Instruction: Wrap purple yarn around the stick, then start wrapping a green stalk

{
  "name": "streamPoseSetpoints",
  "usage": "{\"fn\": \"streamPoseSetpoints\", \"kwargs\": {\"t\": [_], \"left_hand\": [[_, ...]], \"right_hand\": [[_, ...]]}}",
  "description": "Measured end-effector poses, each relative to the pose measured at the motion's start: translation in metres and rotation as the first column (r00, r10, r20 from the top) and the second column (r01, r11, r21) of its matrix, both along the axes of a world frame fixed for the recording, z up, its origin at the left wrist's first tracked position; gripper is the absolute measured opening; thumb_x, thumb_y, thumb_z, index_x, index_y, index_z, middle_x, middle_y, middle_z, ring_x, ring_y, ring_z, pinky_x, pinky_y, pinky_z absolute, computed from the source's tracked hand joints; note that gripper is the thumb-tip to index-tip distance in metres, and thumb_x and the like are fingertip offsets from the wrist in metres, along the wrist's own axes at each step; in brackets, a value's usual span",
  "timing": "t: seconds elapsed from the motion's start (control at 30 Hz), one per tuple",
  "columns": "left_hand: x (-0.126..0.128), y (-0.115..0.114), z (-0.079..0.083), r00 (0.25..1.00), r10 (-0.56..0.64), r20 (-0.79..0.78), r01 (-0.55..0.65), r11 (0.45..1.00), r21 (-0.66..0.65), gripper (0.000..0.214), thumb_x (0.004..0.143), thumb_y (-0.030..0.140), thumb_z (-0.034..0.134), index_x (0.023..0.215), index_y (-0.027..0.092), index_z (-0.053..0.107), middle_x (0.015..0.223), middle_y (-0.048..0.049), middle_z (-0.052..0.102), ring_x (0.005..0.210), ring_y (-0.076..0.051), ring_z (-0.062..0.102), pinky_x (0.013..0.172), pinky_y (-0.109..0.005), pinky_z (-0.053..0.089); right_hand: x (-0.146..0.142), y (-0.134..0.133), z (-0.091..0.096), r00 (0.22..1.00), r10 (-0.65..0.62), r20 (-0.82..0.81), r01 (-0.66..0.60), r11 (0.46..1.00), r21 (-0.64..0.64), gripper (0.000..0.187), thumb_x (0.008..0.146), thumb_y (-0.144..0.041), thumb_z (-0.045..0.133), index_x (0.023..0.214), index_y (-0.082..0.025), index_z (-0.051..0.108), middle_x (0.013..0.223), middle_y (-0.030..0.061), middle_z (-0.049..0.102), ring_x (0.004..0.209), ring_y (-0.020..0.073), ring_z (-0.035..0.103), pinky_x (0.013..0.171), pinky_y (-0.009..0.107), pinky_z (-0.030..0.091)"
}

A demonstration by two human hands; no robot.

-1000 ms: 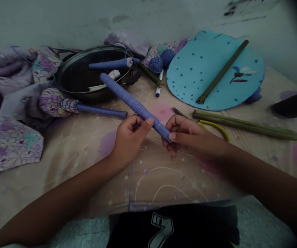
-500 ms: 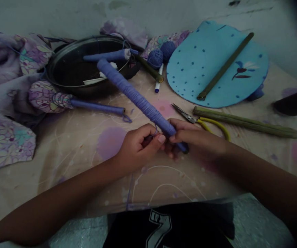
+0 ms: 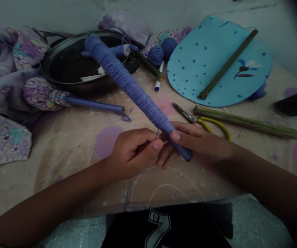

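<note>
Beige floral-patterned tablecloth (image 3: pixel 68 137) fills mid-frame. Blue yarn-wrapped cylindrical stick (image 3: pixel 135 93), centre: long axis slants from upper left down rightward. Right hand (image 3: pixel 197 139), nearer, loosely curled round lower part; left hand (image 3: pixel 135 148), nearly closed, pinches thin blue yarn strand (image 3: pixel 158 132) beside it.

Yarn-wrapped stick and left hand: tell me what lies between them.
In the head view, a short strand of blue yarn runs between the left hand and the yarn-wrapped stick.
</note>
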State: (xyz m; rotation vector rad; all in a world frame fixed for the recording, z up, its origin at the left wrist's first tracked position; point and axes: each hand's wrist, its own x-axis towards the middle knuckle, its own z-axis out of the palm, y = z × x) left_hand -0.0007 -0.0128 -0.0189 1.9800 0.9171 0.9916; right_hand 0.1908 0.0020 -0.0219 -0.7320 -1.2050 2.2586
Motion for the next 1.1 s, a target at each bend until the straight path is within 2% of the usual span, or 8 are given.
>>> {"fn": "streamPoseSetpoints", "kwargs": {"t": [0.13, 0.3, 0.4, 0.53, 0.63, 0.73, 0.9, 1.1], "left_hand": [[0.003, 0.001, -0.001, 1.0, -0.025, 0.018, 0.026, 0.999, -0.041, 0.019, 0.086, 0.021, 0.048, 0.069, 0.018, 0.056, 0.057, 0.0022, 0.056, 0.048, -0.007, 0.046, 0.047, -0.02, 0.036], [0.006, 0.002, -0.006, 0.998, 0.055, 0.009, -0.055, 0.998, -0.041, 0.017, 0.085, 0.025, 0.051, 0.071, 0.017, 0.056, 0.055, 0.0037, 0.05, 0.049, -0.006, 0.042, 0.048, -0.019, 0.035], [0.005, 0.002, -0.007, 0.996, 0.085, -0.008, -0.086, 0.994, -0.073, 0.019, 0.086, 0.028, 0.049, 0.073, 0.017, 0.057, 0.055, 0.0038, 0.048, 0.049, -0.006, 0.041, 0.046, -0.019, 0.034], [0.005, 0.004, -0.007, 0.999, -0.035, 0.037, 0.039, 0.993, -0.113, 0.017, 0.087, 0.026, 0.047, 0.075, 0.017, 0.054, 0.065, 0.0002, 0.059, 0.056, -0.008, 0.05, 0.053, -0.021, 0.04], [0.005, 0.005, -0.006, 0.997, -0.063, 0.054, 0.07, 0.987, -0.147, 0.017, 0.087, 0.026, 0.046, 0.074, 0.018, 0.052, 0.065, -0.0015, 0.062, 0.058, -0.01, 0.053, 0.055, -0.022, 0.042], [0.005, 0.005, -0.006, 0.999, -0.049, 0.012, 0.05, 0.988, -0.147, 0.017, 0.086, 0.028, 0.048, 0.073, 0.018, 0.052, 0.059, 0.0004, 0.057, 0.051, -0.009, 0.046, 0.048, -0.021, 0.036], [0.005, 0.005, -0.009, 1.0, 0.002, -0.007, -0.003, 0.979, -0.205, 0.019, 0.086, 0.03, 0.049, 0.07, 0.018, 0.05, 0.053, 0.0048, 0.04, 0.046, -0.007, 0.033, 0.043, -0.02, 0.027], [0.005, 0.005, -0.013, 0.993, 0.042, 0.107, -0.006, 0.95, -0.312, 0.023, 0.088, 0.035, 0.046, 0.074, 0.018, 0.052, 0.056, 0.0034, 0.043, 0.049, -0.007, 0.036, 0.044, -0.02, 0.03]], "right_hand": [[-0.001, -0.002, 0.0, 0.999, 0.039, -0.018, -0.04, 0.998, -0.051, 0.017, 0.079, -0.023, 0.062, 0.089, -0.017, 0.049, 0.073, 0.0003, 0.062, 0.058, 0.0099, 0.061, 0.056, 0.024, 0.053], [0.0, -0.003, 0.0, 0.998, -0.031, -0.047, 0.023, 0.987, -0.157, 0.022, 0.087, -0.042, 0.049, 0.091, -0.021, 0.049, 0.052, -0.008, 0.043, 0.034, 0.0018, 0.028, 0.033, 0.013, 0.021], [0.001, -0.003, 0.003, 0.996, -0.076, -0.041, 0.068, 0.983, -0.168, 0.03, 0.088, -0.048, 0.042, 0.094, -0.021, 0.052, 0.056, -0.0052, 0.044, 0.039, 0.0042, 0.034, 0.036, 0.016, 0.026], [0.001, -0.004, 0.006, 0.991, -0.129, 0.041, 0.132, 0.986, -0.104, 0.018, 0.084, -0.036, 0.054, 0.087, -0.018, 0.055, 0.069, -0.0005, 0.053, 0.053, 0.0081, 0.052, 0.042, 0.018, 0.044], [0.002, -0.002, 0.005, 0.998, -0.06, 0.016, 0.061, 0.997, -0.056, 0.019, 0.08, -0.029, 0.062, 0.089, -0.017, 0.052, 0.081, 0.0019, 0.059, 0.069, 0.0135, 0.062, 0.059, 0.028, 0.056], [0.001, 0.0, 0.002, 0.998, -0.033, 0.045, 0.036, 0.998, -0.053, 0.024, 0.077, -0.026, 0.065, 0.09, -0.017, 0.048, 0.076, 0.0005, 0.06, 0.059, 0.0115, 0.062, 0.053, 0.025, 0.055], [0.0, 0.001, 0.003, 0.988, -0.134, 0.074, 0.145, 0.976, -0.162, 0.022, 0.081, -0.035, 0.059, 0.082, -0.021, 0.043, 0.056, -0.007, 0.045, 0.036, 0.0032, 0.036, 0.031, 0.012, 0.028], [0.001, 0.005, 0.004, 0.99, -0.143, 0.017, 0.142, 0.946, -0.291, 0.024, 0.084, -0.037, 0.046, 0.084, -0.016, 0.055, 0.063, -0.0005, 0.049, 0.045, 0.0067, 0.045, 0.039, 0.018, 0.041]]}}
